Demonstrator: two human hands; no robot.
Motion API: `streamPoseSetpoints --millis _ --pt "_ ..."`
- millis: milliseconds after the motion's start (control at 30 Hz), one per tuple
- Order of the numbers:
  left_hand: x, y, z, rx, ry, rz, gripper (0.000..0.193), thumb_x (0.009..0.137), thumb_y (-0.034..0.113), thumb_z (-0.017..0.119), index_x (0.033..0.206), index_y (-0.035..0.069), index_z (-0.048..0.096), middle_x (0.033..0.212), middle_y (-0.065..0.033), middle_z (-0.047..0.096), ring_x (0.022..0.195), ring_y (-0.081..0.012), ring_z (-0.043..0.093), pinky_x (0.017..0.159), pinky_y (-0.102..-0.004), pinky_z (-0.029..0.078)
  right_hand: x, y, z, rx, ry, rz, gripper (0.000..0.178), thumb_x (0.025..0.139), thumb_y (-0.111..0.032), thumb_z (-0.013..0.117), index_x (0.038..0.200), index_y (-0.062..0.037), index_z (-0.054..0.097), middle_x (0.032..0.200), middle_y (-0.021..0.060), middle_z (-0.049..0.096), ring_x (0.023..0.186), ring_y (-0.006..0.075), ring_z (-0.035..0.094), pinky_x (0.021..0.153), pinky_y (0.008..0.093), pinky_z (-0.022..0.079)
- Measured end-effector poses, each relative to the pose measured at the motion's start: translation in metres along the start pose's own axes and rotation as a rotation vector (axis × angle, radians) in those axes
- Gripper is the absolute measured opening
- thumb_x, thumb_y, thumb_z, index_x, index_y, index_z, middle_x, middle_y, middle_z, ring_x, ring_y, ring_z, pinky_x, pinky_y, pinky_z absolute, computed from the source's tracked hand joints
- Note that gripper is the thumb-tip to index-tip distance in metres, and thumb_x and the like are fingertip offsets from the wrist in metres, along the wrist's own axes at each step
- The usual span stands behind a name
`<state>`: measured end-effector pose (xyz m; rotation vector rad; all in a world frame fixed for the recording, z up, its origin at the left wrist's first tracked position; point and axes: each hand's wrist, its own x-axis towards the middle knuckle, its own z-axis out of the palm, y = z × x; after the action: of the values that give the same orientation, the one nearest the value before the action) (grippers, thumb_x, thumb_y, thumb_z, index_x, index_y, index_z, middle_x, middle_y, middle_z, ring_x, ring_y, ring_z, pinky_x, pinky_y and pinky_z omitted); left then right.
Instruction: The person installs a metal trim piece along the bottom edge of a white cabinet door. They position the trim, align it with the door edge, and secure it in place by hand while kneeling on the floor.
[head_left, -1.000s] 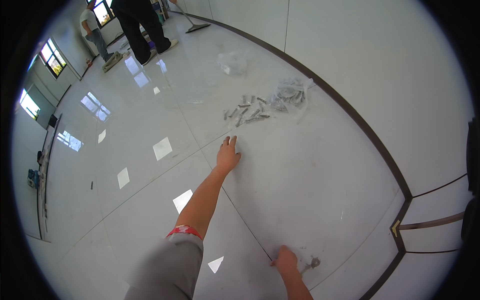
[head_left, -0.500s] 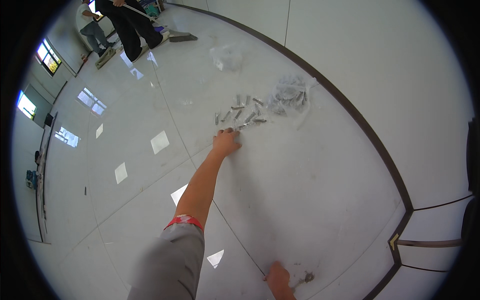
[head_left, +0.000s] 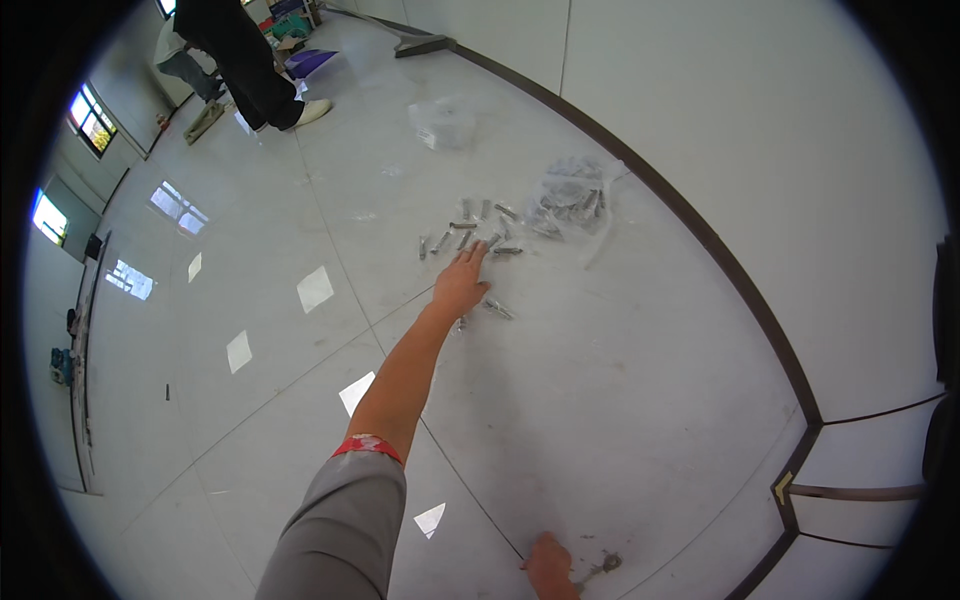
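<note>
My left hand [head_left: 462, 283] reaches forward with its fingers stretched out, touching the near side of a scatter of small dark metal pieces [head_left: 508, 251]. They look like bolts, several in clear plastic wrappers. One wrapped piece [head_left: 497, 309] lies beside the thumb, and another is partly hidden by the wrist. Just beyond, to the right, a clear plastic bag [head_left: 570, 195] holds many more such pieces. My right hand [head_left: 548, 567] rests low at the near edge, fingers curled; what they hold, if anything, is hidden.
A crumpled clear bag [head_left: 442, 122] lies farther off on the glossy tiled floor [head_left: 620, 400]. A dark skirting strip [head_left: 735, 265] runs along the wall at right. Two people stand far left, near a broom head [head_left: 423, 45] and a purple dustpan [head_left: 308, 63]. A dark stain [head_left: 608, 563] is beside my right hand.
My left hand has moved slightly forward over the scatter, and wrapped pieces now lie nearer, beside its thumb and wrist. The broom and a standing person have shifted.
</note>
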<state>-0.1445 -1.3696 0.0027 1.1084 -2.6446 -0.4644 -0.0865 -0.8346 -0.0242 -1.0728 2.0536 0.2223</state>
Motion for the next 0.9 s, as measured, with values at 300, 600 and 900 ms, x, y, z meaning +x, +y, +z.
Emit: streamPoseSetpoints --millis 300,600,900 --pt "0.023 0.002 0.053 0.089 -0.024 0.079 0.058 0.081 0.005 0.066 0.138 0.01 0.054 0.152 -0.0084 0.045 0.132 -0.0319 0.05 0.104 -0.0421 0.048 -0.01 -0.01 -0.022 -0.055 -0.021 -0.017 0.043 0.075 -0.035 0.084 0.098 -0.0025 0.068 0.107 0.0124 0.064 0.098 0.0282 0.069 0.079 0.0365 0.058" --pt "-0.004 0.008 0.026 -0.069 -0.023 0.076 0.03 0.084 0.016 0.069 0.113 0.009 0.07 0.135 -0.0042 0.061 0.122 -0.0264 0.058 0.095 -0.0402 0.053 -0.002 -0.007 -0.012 -0.101 -0.011 -0.033 0.055 0.076 -0.039 0.085 0.106 0.0007 0.061 0.101 0.0127 0.066 0.096 0.0268 0.071 0.079 0.0356 0.058" --pt "0.014 -0.024 0.024 0.106 -0.1 -0.077 0.055 0.091 0.026 0.064 0.144 0.02 0.05 0.153 -0.0013 0.046 0.135 -0.0289 0.046 0.1 -0.0571 0.047 -0.002 -0.013 -0.021 -0.039 -0.072 0.041 0.061 0.076 -0.036 0.085 0.109 0.0069 0.056 0.097 0.014 0.071 0.092 0.0282 0.072 0.076 0.0356 0.059"
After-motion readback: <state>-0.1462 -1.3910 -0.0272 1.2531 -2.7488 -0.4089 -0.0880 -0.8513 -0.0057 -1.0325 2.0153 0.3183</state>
